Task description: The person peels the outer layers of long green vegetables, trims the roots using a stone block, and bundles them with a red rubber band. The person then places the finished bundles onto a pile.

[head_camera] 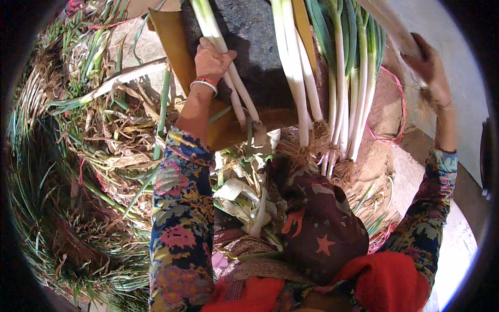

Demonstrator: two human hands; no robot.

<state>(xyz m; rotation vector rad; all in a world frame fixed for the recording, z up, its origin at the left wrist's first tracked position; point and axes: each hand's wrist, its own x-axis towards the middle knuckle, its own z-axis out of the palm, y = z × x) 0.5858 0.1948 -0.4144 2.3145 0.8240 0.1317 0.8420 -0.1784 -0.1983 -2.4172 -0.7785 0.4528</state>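
My left hand (212,60) is closed around the white stalks of a couple of long green onions (242,93), their root ends pointing down toward me. At the upper right, my right hand (430,74) is blurred and grips a pale stalk (393,27); dangling roots show below the palm. Between my hands, white-stalked green onions (298,87) with brown roots lie over the right side of a yellowish-brown frame (169,37) around a dark grey surface (249,29). Another bunch of green onions (353,105) lies to their right.
A large heap of green onions and dry leaves (121,132) fills the left side. Peeled leaf scraps (237,195) lie before my lap. A pink string (401,105) curves across the ground at right, near a pale wall (464,78). My knee in patterned cloth (325,222) is close by.
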